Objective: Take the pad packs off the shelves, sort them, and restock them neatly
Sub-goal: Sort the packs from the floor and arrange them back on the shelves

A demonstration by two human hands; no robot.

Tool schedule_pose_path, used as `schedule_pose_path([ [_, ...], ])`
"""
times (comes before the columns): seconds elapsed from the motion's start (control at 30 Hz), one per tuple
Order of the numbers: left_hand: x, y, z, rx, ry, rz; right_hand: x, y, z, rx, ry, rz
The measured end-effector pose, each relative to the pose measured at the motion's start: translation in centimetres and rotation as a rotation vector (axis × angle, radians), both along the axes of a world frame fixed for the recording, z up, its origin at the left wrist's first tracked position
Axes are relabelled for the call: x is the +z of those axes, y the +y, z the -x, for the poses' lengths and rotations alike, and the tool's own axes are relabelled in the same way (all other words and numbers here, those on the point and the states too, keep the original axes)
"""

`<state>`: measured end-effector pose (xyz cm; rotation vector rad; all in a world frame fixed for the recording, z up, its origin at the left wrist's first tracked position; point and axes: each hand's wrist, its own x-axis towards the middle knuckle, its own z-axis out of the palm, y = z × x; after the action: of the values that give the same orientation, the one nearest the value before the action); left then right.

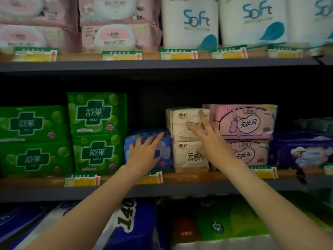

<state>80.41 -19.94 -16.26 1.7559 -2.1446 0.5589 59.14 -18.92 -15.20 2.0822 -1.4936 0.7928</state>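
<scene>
Pad packs fill the middle shelf point(180, 188). Green packs point(97, 114) are stacked at the left. A single blue pack point(164, 148) lies in the middle, and my left hand point(144, 154) rests on its front with fingers spread. To its right stand two stacked cream packs; my right hand point(210, 139) reaches up with straight fingers touching the upper cream pack point(182, 123). The lower cream pack point(191, 157) sits beneath it. Two pink packs point(252, 121) are stacked further right, then a purple pack point(302, 150).
The upper shelf holds pink wipe packs point(115, 37) and white Soft tissue rolls point(191, 22). Below, large tissue bundles in blue point(137, 222) and green point(230, 224) lie on the bottom level. Price tags point(81, 179) line the shelf edges. A dark gap opens above the blue pack.
</scene>
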Motion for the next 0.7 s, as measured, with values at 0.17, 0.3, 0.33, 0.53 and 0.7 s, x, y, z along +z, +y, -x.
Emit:
schedule_pose_path([
  [0.17, 1.8, -1.7, 1.5, 0.068, 0.159, -0.151, -1.4, -1.9, -0.7, 0.079, -0.061, 0.031],
  [0.3, 2.2, -1.3, 4.5, 0.205, 0.237, -0.23, -1.6, -2.9, 0.1, 0.027, -0.045, 0.114],
  [0.33, 2.0, -1.4, 5.0, 0.222, 0.258, -0.22, -1.6, -3.1, 0.3, 0.004, -0.039, 0.137],
  [0.53, 1.3, -1.8, 5.7, 0.256, 0.315, -0.148, -1.2, -3.5, -0.3, -0.003, -0.032, 0.157],
  [0.7, 0.5, -1.7, 5.8, 0.274, 0.283, -0.092, -0.9, -3.2, -0.1, 0.049, 0.035, 0.099],
])
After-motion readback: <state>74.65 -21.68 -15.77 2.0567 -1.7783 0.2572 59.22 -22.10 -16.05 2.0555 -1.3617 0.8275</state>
